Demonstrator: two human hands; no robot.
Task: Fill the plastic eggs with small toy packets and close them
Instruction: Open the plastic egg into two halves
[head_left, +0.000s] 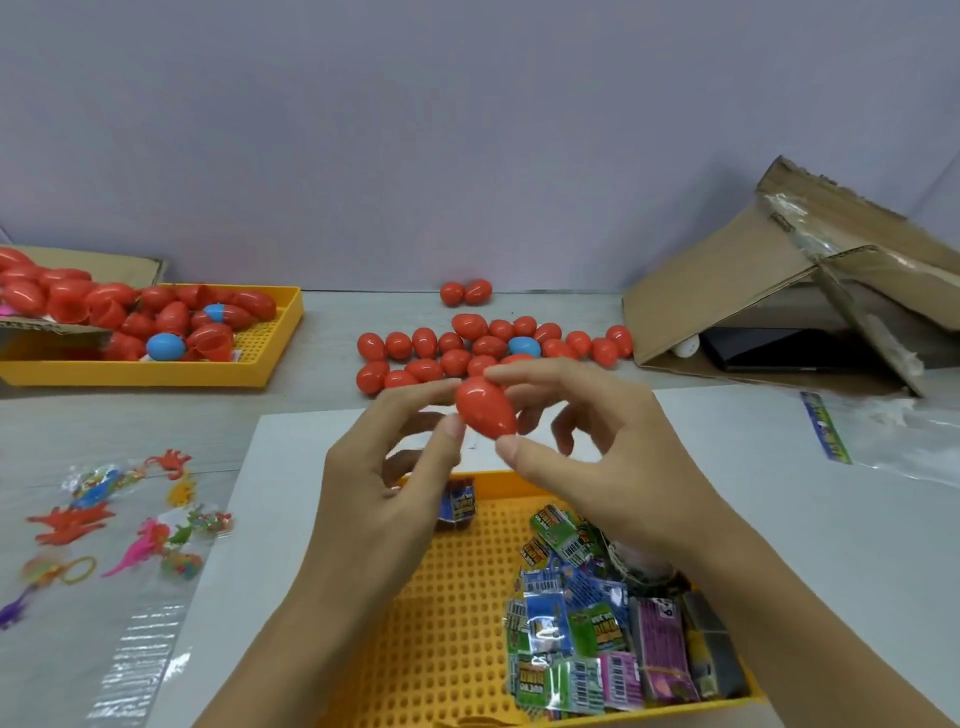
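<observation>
The red egg, held above the near yellow tray and pinched between the fingertips of the left hand and right hand, is best squeezed evenly along its seam until fully shut.

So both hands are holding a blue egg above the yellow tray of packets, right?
Not quite. The head view shows the egg is red, not blue. Both the left hand and right hand do hold it above the yellow tray of packets.
</observation>
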